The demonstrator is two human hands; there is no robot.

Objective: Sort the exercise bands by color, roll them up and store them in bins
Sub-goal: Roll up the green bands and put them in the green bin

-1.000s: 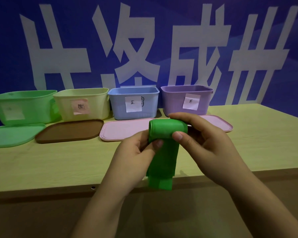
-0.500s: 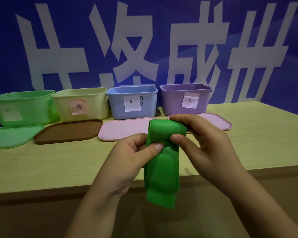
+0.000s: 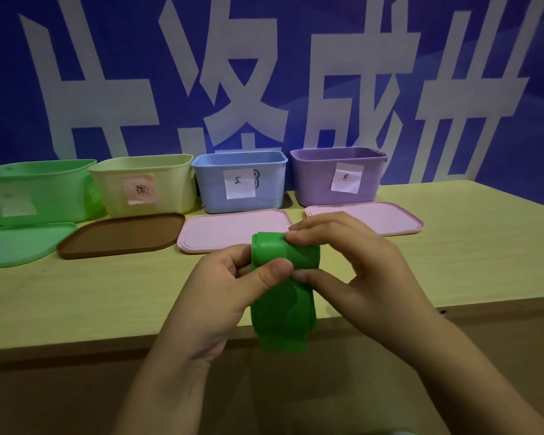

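Green elastic band (image 3: 283, 296) is held just above the near edge of the worktop (image 3: 453, 262), its upper part wound into a roll and its flat tail hanging down. The roll is pinched by the left hand (image 3: 230, 284) with thumb over it, and by the right hand (image 3: 352, 271) between fingertips and thumb. Even tension and aligned edges are advised, so that the smooth, stretchy strip is wound tight without telescoping. Four flat rounded lids lie beyond. Farthest, four matte plastic bins stand; the green bin (image 3: 35, 189), far left, is judged the destination.
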